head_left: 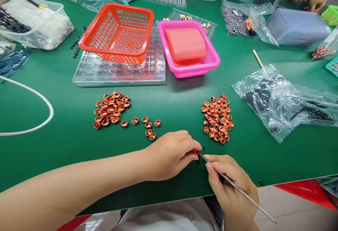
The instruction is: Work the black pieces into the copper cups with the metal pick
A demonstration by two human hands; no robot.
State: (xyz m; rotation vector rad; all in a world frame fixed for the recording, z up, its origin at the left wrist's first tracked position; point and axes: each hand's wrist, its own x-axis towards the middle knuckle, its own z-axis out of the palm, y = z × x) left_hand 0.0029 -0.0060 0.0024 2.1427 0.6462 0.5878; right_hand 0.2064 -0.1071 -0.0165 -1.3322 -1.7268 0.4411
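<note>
From where I stand, I count two bare hands at work at the near edge of one green table (179, 107). The left hand (169, 157) pinches one copper-coloured piece (195, 151) between thumb and fingertips, and the right hand (233, 183) grips one thin metal rod (250, 199), its far end right at that piece; whether it has gone into a hole I can't tell. A few tiny black specks lie by the fingertips. More such pieces sit in two heaps: the left heap (111, 109) and the right heap (217, 118), each too piled up for me to number. Seven loose pieces (148, 124) are scattered between the left heap and the left hand. Past them stand two baskets: one red basket (118, 53), tilted on clear plastic trays (118, 79), and one pink basket (191, 72) holding a folded length of pink foam (186, 44). One white cable (52, 110) curves in from the left; on the right, one pale stick (258, 60) lies by clear bags (280, 107) with black bits inside. Across the table I see another person's two hands (318, 0).
</note>
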